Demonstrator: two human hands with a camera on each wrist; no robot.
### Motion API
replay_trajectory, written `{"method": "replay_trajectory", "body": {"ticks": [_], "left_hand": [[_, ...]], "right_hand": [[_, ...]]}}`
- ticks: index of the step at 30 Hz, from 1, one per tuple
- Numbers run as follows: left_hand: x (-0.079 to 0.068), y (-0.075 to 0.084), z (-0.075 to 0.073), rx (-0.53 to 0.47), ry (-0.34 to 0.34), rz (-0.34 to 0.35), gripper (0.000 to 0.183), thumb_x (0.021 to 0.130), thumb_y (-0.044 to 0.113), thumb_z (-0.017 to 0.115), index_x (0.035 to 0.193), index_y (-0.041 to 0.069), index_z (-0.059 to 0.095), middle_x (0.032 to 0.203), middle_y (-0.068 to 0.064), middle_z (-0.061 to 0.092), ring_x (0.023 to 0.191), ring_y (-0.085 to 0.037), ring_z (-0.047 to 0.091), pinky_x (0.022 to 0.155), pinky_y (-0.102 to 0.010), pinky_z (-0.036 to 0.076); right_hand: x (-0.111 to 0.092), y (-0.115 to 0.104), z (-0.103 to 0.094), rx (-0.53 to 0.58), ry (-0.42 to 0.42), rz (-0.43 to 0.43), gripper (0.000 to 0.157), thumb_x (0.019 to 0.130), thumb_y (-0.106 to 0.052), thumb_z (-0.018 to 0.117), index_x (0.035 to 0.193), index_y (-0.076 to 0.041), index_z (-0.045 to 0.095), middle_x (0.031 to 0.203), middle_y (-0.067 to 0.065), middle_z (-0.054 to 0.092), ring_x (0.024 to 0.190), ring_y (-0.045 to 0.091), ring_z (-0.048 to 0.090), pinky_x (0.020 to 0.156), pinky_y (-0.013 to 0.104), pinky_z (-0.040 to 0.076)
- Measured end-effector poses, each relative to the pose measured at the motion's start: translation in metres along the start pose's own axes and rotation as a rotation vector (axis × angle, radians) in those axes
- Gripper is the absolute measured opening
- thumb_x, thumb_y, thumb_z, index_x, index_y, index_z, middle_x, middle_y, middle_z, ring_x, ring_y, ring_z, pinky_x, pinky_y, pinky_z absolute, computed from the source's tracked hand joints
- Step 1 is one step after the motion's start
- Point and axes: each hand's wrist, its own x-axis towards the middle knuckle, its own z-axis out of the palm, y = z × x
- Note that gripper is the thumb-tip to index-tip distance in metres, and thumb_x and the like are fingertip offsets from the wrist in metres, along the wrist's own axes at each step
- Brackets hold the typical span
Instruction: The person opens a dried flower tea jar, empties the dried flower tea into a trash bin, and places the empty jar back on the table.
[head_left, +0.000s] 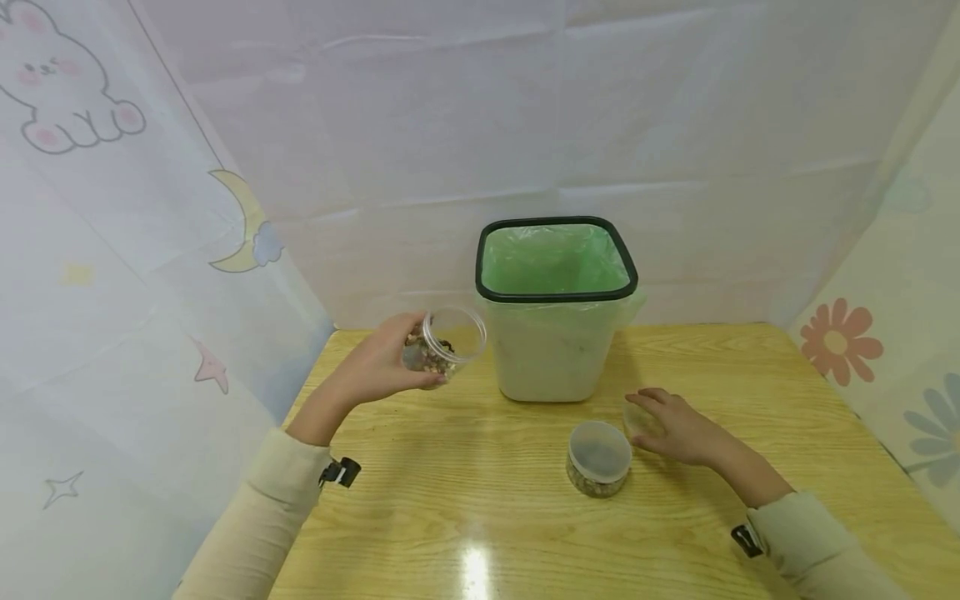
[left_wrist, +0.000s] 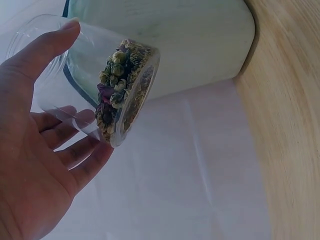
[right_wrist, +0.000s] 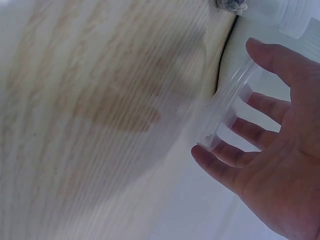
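Note:
In the head view my left hand (head_left: 382, 362) grips a clear plastic jar (head_left: 468, 333) in the air, left of the bin. The jar is tilted, its uncovered mouth facing up and right. Dried flowers (left_wrist: 117, 85) lie heaped near its base in the left wrist view, yellowish buds with a dark purple piece among them. Low over the table at the right, my right hand (head_left: 678, 429) holds a clear round lid (right_wrist: 225, 107) by its edge, thumb on one side and fingers on the other. A second, lidded jar (head_left: 598, 462) with dried bits inside stands just left of that hand.
A pale bin (head_left: 551, 350) with a black rim (head_left: 555, 297) and a green liner (head_left: 551, 258) stands at the back of the wooden table (head_left: 435, 500). Printed cloth walls (head_left: 420, 150) rise behind and at both sides.

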Motion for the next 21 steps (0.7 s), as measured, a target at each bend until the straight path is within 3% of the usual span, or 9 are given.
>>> {"method": "replay_trajectory", "body": {"ticks": [14,21], "left_hand": [[0.013,0.002,-0.014,0.087,0.043,0.108,0.08,0.077,0.041,0.086,0.143,0.014,0.052,0.131,-0.001,0.06,0.121,-0.022,0.055,0.101,-0.047,0.049],[0.021,0.007,-0.022,0.116,0.03,0.129,0.07,0.077,0.039,0.087,0.134,0.012,0.056,0.122,-0.003,0.063,0.115,-0.024,0.057,0.099,-0.048,0.049]], "right_hand": [[0.003,0.001,0.005,0.009,-0.032,0.009,0.069,0.091,-0.029,0.077,0.145,0.003,0.048,0.143,0.034,0.043,0.125,0.061,0.042,0.093,0.07,0.044],[0.003,0.002,0.007,0.003,-0.035,0.01,0.068,0.091,-0.027,0.077,0.145,0.003,0.049,0.143,0.035,0.043,0.125,0.061,0.042,0.093,0.07,0.045]]}}
